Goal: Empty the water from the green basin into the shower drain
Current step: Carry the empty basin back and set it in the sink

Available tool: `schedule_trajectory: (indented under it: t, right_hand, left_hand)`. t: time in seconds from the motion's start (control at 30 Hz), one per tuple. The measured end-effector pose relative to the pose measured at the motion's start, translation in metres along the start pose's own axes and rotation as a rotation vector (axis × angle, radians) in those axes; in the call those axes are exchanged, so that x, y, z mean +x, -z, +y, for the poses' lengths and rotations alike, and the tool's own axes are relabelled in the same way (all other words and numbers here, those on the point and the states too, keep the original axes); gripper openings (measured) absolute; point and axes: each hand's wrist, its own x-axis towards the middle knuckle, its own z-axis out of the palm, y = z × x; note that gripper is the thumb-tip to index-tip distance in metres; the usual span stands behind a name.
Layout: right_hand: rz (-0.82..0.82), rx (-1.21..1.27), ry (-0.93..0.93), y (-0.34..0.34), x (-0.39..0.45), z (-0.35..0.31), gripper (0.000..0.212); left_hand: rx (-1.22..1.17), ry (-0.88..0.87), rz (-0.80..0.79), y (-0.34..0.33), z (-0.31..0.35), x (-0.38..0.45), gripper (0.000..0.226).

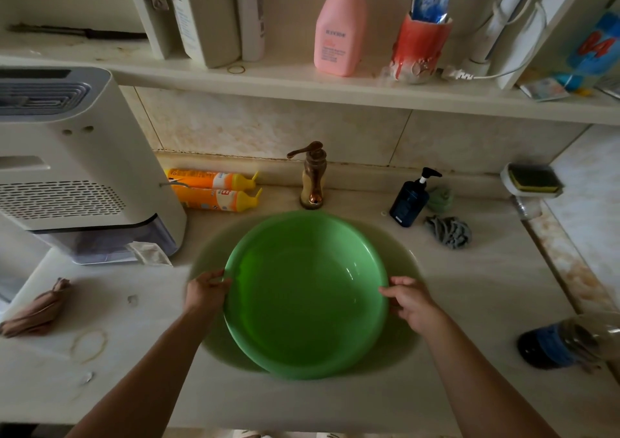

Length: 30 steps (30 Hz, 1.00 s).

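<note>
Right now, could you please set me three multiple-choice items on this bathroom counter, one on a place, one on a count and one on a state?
1. Where is the green basin?
A. In the sink, in front of the tap
B. On the shelf
C. On the floor

2. How many orange bottles lie on the counter left of the tap?
A. One
B. Two
C. Four

3. What are the hands doing?
A. Resting flat on the counter
B. Pressing the dark blue pump bottle
C. Gripping the basin's rim on opposite sides

Answers:
1. A, since the basin sits in the sink hollow below the tap.
2. B, since two orange bottles with yellow caps lie side by side.
3. C, since the left hand and the right hand each clasp the rim.
</note>
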Motion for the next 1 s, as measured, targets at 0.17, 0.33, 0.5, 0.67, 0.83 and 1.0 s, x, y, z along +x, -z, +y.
schedule_trajectory:
  t: [0.17, 0.33, 0.5, 0.67, 0.83, 1.0]
  right_hand:
    - [0.021, 0.011, -0.017, 0.002, 0.001, -0.001, 0.05]
    - [0.02, 0.032, -0.025, 0.002, 0.0, -0.002, 0.049]
    - [0.029, 0.01, -0.035, 0.003, 0.002, -0.002, 0.051]
    - [0.021, -0.011, -0.061, 0.003, 0.005, 0.002, 0.047]
    - [0.023, -0.015, -0.081, 0.004, 0.008, 0.008, 0.048]
    - [0.023, -0.027, -0.08, 0.003, 0.009, 0.006, 0.044]
  left_hand:
    - [0.012, 0.017, 0.0, -0.003, 0.001, -0.002, 0.036]
    - [-0.039, 0.044, 0.001, -0.006, 0.003, -0.002, 0.036]
    - [-0.045, 0.059, -0.019, -0.009, 0.001, 0.0, 0.035]
    - [-0.076, 0.062, -0.012, -0.013, 0.0, -0.004, 0.034]
    - [-0.065, 0.068, -0.015, -0.012, 0.002, -0.006, 0.036]
    - [-0.101, 0.103, -0.005, -0.011, 0.004, -0.004, 0.035]
